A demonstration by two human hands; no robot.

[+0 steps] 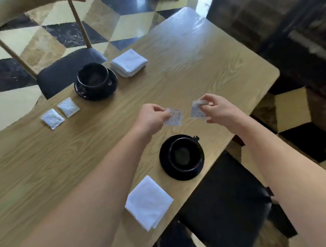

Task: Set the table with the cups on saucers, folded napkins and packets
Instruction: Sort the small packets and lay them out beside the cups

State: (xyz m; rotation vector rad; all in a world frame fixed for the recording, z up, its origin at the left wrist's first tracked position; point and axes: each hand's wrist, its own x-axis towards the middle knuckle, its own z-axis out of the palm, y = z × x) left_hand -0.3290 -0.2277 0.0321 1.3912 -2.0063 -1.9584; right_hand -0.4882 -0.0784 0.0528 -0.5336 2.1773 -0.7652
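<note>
Table (pixel 201 59) of pale grained wood has bare room toward 12 o'clock; its edge runs at 3. Black cup on saucer (pixel 181 157) sits at 6 by a folded white napkin (pixel 149 202). Left hand (pixel 149 117) pinches one white packet (pixel 174 118), right hand (pixel 217 108) another (pixel 197 109), apart at centre.

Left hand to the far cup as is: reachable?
Probably not yet. The left hand pinches a packet, so it isn't free. The way itself looks open: only bare table lies between it and the far cup, which stands up-left on its saucer.
</note>
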